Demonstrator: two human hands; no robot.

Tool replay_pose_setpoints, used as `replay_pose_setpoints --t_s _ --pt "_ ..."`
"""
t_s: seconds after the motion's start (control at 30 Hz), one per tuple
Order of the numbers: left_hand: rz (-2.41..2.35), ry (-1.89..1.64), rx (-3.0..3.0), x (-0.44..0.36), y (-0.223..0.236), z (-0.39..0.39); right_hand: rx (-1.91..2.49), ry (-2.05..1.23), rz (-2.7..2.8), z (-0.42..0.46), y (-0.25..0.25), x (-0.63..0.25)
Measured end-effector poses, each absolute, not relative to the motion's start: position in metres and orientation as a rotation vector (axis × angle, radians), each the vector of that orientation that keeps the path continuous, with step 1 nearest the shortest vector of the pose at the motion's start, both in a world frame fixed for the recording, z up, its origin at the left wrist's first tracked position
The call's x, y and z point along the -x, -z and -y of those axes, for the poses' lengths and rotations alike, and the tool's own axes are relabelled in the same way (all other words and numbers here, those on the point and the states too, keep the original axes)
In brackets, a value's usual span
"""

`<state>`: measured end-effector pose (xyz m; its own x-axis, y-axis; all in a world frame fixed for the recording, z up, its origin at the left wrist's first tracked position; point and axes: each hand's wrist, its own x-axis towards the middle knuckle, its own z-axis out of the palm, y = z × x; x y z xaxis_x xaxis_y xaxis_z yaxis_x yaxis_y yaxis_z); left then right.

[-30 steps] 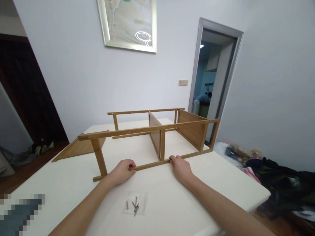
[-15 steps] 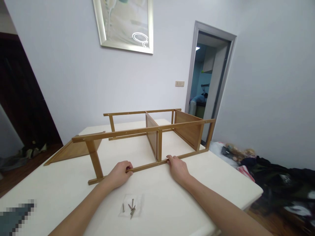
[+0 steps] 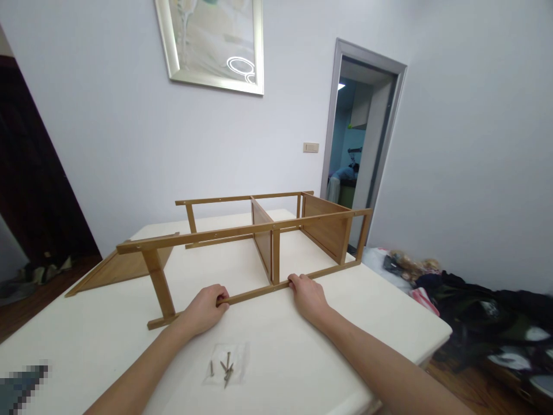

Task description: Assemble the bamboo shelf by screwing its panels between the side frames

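Surely the left hand (image 3: 206,310) and right hand (image 3: 309,297) pinch the light, stiff-looking frame (image 3: 196,235) by its low bar (image 3: 253,294), a good spot.

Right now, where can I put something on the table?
Bare tabletop shows between the screw bag and right forearm, and between the leftmost panel and left forearm. Inside the wooden frame, left of its middle shelf, too. Crowded: left hand and right hand on the near rail.
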<state>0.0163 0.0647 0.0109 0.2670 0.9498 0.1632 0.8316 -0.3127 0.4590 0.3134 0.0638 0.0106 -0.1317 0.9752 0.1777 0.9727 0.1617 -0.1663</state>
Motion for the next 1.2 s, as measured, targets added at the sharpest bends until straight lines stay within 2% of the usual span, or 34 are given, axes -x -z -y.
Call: replay_pose_setpoints --t_s 1.2 --pt "-1.684 -0.594 -2.247 -0.0186 -0.006 -0.0643 1.86 -0.047 2.204 -0.0614 -0.0129 -0.3133"
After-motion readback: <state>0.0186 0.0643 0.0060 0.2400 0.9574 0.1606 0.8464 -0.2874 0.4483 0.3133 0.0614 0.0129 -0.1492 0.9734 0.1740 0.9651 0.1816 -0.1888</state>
